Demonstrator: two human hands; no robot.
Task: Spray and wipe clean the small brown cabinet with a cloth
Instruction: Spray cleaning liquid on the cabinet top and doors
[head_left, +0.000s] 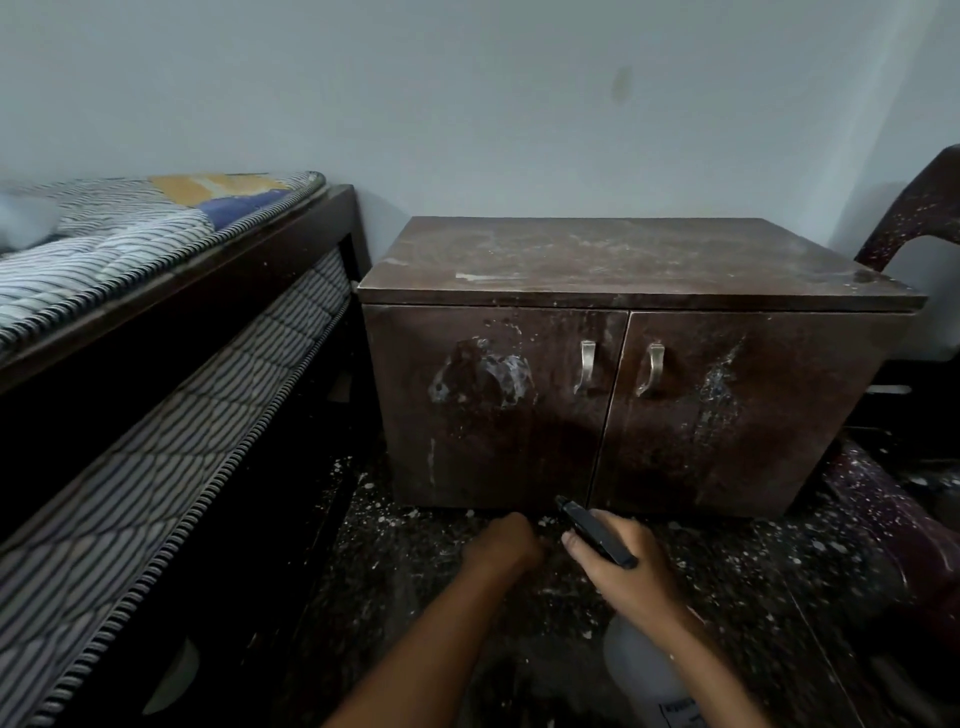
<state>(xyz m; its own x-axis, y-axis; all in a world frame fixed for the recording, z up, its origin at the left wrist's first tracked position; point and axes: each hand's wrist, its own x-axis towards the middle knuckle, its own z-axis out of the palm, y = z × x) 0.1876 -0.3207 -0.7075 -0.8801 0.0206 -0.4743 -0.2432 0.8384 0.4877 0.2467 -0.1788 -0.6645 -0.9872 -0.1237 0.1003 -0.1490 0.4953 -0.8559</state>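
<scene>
Looking down on the small brown cabinet, set on the speckled floor against the pale wall, just beside the bed on the left and near a dark, spattered chair on the right. Both doors closed, with two metal handles side by side at the middle seam. Dusty, streaked top. A whitish wet patch smeared across the left door, paler streaks running down the right door.

Low in front of the cabinet's base, near the door seam, the right hand wrapped around the neck of a spray bottle, with its fingers curled under the black trigger head. Nozzle pointing up and left toward the doors, close to their lower edge but apart from it. Pale bottle body hanging below the wrist.

Left hand just beside the right one, to its left, back of the hand up. Fingers curled under and out of sight, so cannot tell whether anything is held in it. Both hands short of the cabinet, apart from its front.
</scene>
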